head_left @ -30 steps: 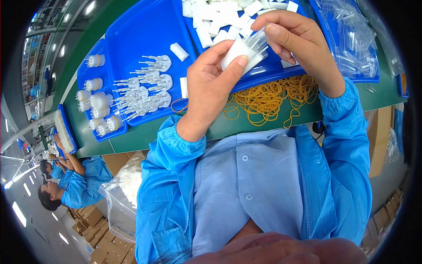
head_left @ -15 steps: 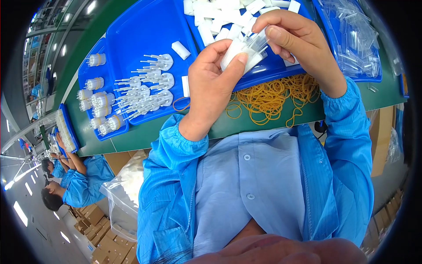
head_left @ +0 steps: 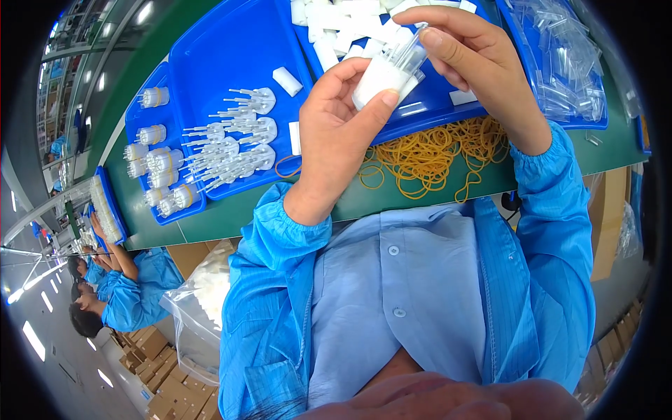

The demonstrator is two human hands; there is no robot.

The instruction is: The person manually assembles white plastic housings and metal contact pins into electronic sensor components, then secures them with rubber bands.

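My left hand (head_left: pixel 343 115) is closed round a white cylindrical assembly (head_left: pixel 378 82), with white foam-like pieces at its side. Several clear plastic tubes (head_left: pixel 408 50) stick up from it, tilted toward the right. At their upper ends is my right hand (head_left: pixel 472 52), its thumb and index finger on either side of a tube's tip. Whether those fingertips press on it firmly is hard to see. Just behind both hands lies a heap of white blocks (head_left: pixel 364 28) in a blue tray (head_left: pixel 434 112).
Yellow rubber bands (head_left: pixel 427 157) lie on the green table (head_left: pixel 336 222) in front of the tray. Pronged white parts (head_left: pixel 238 161) fill part of the left tray, beside banded white bundles (head_left: pixel 162 159). Clear tubes (head_left: pixel 567 63) fill the right tray. A co-worker (head_left: pixel 133 287) sits at left.
My right index finger has stretched out over the tube tips and the hand has shifted slightly. My left hand keeps its hold, with the white assembly slightly turned.
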